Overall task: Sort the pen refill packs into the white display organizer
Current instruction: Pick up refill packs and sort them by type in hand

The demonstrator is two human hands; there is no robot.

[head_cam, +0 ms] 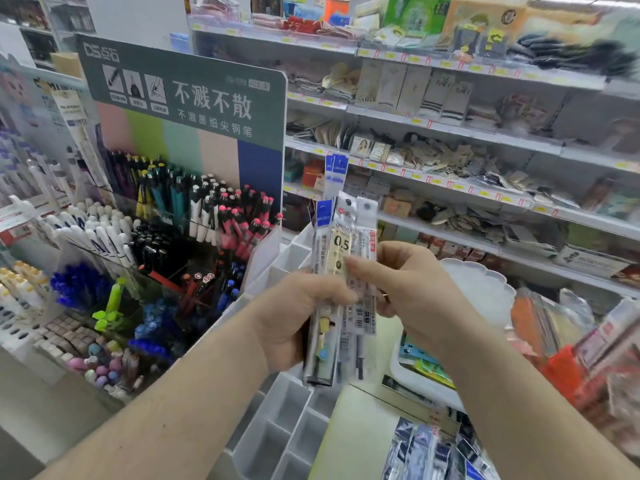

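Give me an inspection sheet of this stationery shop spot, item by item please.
Surface: pale counter under the hands.
Job's things: bundle of refill packs held upright above the white organizer, whose visible slots are empty.
Clutter: more packs lying lower right; white tray.
Grippers: left hand grips the bundle; right hand pinches one pack.
Cables: nothing seen.
Surroundings: pen display at left, stocked shelves behind.

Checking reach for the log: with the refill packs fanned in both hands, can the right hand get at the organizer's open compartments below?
Probably yes: the white organizer sits uncovered below the right hand.
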